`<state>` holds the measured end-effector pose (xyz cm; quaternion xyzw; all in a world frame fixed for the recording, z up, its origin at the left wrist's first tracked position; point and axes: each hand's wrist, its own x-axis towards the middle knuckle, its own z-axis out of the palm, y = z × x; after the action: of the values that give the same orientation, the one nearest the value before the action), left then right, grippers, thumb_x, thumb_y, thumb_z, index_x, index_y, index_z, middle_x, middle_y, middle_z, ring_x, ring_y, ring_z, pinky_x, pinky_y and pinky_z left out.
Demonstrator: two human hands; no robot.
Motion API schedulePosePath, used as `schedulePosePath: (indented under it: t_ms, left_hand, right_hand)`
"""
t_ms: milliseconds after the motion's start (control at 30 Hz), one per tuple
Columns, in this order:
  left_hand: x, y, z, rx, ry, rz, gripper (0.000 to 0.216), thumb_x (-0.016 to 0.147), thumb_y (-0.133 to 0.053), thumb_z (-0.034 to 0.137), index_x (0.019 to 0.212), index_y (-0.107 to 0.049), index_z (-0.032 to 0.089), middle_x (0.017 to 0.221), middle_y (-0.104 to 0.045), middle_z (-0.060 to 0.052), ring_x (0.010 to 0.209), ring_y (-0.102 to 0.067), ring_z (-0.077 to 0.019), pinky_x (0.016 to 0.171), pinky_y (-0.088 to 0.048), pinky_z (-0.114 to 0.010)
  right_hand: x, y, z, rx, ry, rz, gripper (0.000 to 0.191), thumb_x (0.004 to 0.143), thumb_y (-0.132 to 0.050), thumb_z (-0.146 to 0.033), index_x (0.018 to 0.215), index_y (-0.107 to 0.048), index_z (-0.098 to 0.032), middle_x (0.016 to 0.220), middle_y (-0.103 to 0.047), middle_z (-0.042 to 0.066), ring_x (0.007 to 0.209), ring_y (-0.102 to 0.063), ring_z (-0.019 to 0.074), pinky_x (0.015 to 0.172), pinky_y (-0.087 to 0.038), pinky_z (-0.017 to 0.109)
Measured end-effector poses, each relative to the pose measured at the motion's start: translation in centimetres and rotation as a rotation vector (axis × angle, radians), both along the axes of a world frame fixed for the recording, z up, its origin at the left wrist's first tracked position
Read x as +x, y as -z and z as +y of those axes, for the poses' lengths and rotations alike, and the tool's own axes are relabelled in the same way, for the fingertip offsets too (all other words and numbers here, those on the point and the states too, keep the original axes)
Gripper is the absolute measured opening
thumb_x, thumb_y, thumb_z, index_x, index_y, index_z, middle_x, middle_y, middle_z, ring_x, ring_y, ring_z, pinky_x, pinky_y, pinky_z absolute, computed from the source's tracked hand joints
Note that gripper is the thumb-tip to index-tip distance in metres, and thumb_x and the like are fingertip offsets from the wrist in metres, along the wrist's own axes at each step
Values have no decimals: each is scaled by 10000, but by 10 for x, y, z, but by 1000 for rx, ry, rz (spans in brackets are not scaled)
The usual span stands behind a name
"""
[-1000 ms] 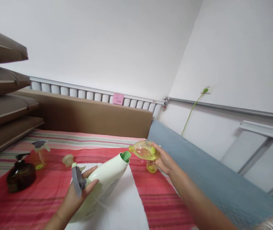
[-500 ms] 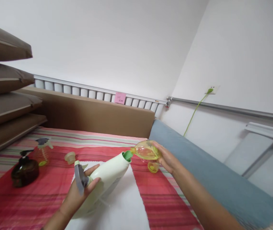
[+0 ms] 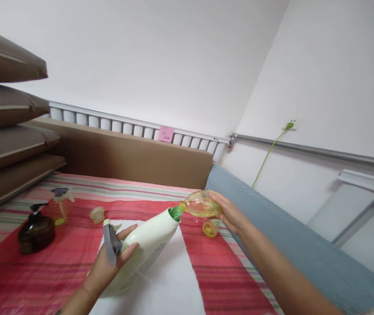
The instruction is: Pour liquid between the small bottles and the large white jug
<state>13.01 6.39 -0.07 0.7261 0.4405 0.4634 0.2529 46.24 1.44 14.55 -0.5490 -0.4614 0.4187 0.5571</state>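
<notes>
My left hand (image 3: 108,267) grips a pale green bottle (image 3: 144,245) tilted up to the right, with a grey spray head (image 3: 110,245) pinned against it under my fingers. The bottle's green open neck (image 3: 175,213) points at a small clear yellow bottle (image 3: 200,205). My right hand (image 3: 229,214) holds that yellow bottle on its side, its mouth touching the green neck. Yellow liquid lies in the small bottle.
A white cloth (image 3: 170,284) lies on a red striped cover (image 3: 29,275). At the left stand a dark brown pump bottle (image 3: 36,232) and a yellow spray bottle (image 3: 58,205); a small cap (image 3: 96,214) and a yellow cup (image 3: 210,228) rest nearby. Brown cushions (image 3: 9,109) stack far left.
The yellow bottle's mouth has come down against the green neck of the big bottle. The view has shifted slightly left.
</notes>
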Motion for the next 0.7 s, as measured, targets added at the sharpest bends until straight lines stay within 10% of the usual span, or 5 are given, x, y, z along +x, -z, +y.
schedulePosePath:
  t_ms: [700]
  left_hand:
    - [-2,-3,-3,-18,29,-30,452,820,-560,451,1188,-617,195,1130,-651,-126,991,-592,-242,938,-450,-415]
  right_hand:
    - [-5,-19,2,-33,6,-222,372,805,-617,-461,1124,-581,-273,1092,-664,46,921,-642,217,577,-548,257]
